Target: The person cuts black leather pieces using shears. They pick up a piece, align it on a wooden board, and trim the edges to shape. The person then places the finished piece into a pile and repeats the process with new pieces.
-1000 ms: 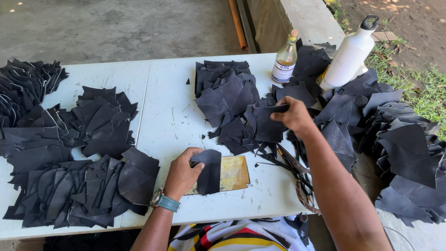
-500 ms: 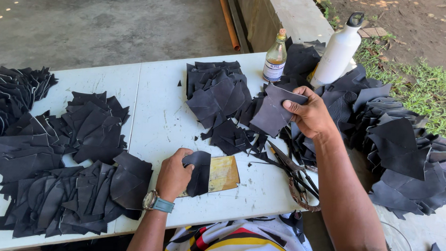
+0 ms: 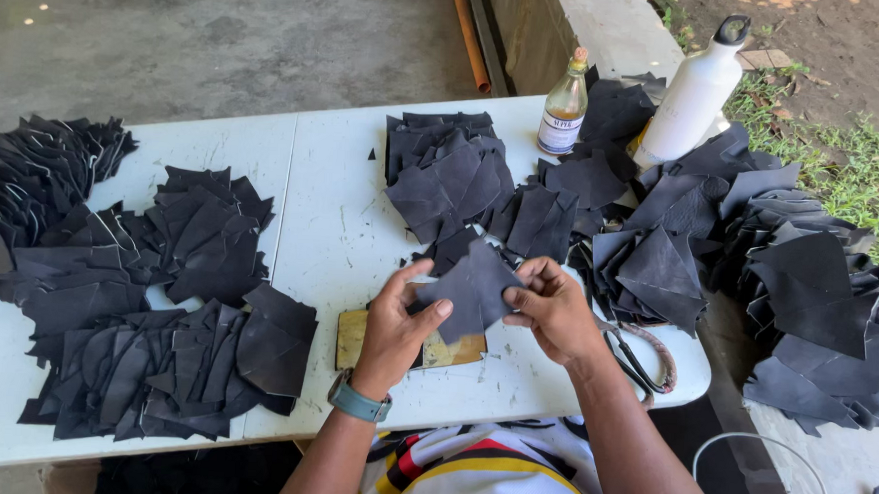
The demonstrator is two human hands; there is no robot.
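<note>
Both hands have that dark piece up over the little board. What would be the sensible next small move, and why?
Probably lower the dark leather piece flat onto the yellowish board. Left hand and right hand each pinch an edge, holding it just above the board, which lies on the white table directly beneath.

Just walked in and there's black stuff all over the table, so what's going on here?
A person holds one dark leather piece between the left hand and right hand, above a small yellowish board at the front edge of the white table. Cut pieces lie fanned out in piles on the left, and rougher scraps are heaped on the right. Scissors lie beside the right wrist. A glass bottle and a white bottle stand at the back.
</note>
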